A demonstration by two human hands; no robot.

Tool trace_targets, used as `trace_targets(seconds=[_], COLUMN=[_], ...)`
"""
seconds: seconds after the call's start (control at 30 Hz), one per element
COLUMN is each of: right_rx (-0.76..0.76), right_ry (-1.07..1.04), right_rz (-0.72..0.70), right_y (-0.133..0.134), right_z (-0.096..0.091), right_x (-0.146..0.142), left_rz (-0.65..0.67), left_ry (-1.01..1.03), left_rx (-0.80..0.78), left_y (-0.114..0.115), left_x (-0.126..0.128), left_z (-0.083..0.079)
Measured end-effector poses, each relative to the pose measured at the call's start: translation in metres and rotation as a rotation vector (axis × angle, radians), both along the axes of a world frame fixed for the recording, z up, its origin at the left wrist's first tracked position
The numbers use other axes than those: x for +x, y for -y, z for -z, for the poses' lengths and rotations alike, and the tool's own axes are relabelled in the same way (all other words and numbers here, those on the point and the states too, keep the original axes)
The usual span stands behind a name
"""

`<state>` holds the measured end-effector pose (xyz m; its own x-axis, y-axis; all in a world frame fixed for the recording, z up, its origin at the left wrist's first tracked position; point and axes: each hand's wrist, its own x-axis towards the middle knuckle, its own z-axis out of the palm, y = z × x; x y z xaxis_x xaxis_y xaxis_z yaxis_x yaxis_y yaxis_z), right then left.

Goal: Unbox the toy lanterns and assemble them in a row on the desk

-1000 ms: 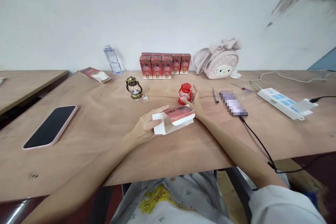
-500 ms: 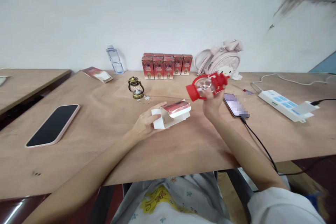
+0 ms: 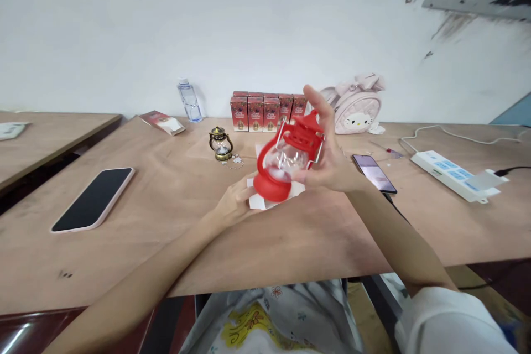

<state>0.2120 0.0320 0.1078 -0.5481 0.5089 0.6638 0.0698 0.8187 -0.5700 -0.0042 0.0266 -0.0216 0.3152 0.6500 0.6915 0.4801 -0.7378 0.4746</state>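
Held tilted in my right hand (image 3: 332,160) is a small red lantern (image 3: 276,188) with a clear globe and a wire handle. Its base hangs over the open cardboard box (image 3: 258,202), which my left hand (image 3: 233,202) grips from the left side. Most of the box is hidden behind the lantern; white flaps show on either side. I cannot tell whether the base touches the box. Beyond my left hand, a bronze-coloured lantern (image 3: 221,145) stands upright with a little chain and tags (image 3: 236,161) beside it.
Red boxes (image 3: 256,114) stand in rows against the wall, near a clear bottle (image 3: 189,102) and a pink bag (image 3: 357,108). A flattened-looking box (image 3: 163,122) lies left. Phones (image 3: 93,199) lie on both sides; a power strip (image 3: 452,174) sits right.
My right hand has brought the red lantern leftward, over the box, and turned it so the base points down. The left hand still holds the box in about the same place.
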Motion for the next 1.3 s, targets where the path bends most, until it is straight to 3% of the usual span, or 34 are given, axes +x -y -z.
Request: trace_targets(seconds=[0.13,0.27,0.43,0.63,0.8,0.93,1.07,1.17,1.3], right_rx=[0.188,0.222,0.155,0.062,0.088,0.150,0.072,0.040,0.056], right_ry=[-0.021,0.064,0.249,0.343,0.524,0.617,0.684,0.625,0.222], right_rz=[0.159,0.206,0.216,0.216,0.258,0.287,0.224,0.191,0.220], right_y=[-0.012,-0.010,-0.004,-0.011,-0.019,-0.023,-0.024,-0.025,-0.032], right_z=[0.019,0.029,0.022,0.017,0.010,0.007,0.006,0.009,0.022], right_x=[-0.003,0.002,-0.008,-0.026,-0.035,-0.042,-0.044,-0.042,-0.031], left_rz=[0.027,-0.069,-0.129,-0.163,-0.200,-0.116,-0.039,-0.061,-0.120], left_ry=[-0.036,0.008,0.030,0.037,0.042,0.071,0.078,0.005,-0.094], left_rx=[0.179,0.218,0.224,0.250,0.230,0.118,0.067,0.067,0.068], left_y=[0.002,0.000,-0.005,-0.006,-0.008,-0.009,-0.009,-0.008,-0.003], left_x=[0.002,0.002,-0.001,-0.003,-0.004,-0.001,0.001,0.000,-0.001], left_z=[-0.001,0.004,0.013,0.010,0.009,0.007,0.008,0.007,-0.001])
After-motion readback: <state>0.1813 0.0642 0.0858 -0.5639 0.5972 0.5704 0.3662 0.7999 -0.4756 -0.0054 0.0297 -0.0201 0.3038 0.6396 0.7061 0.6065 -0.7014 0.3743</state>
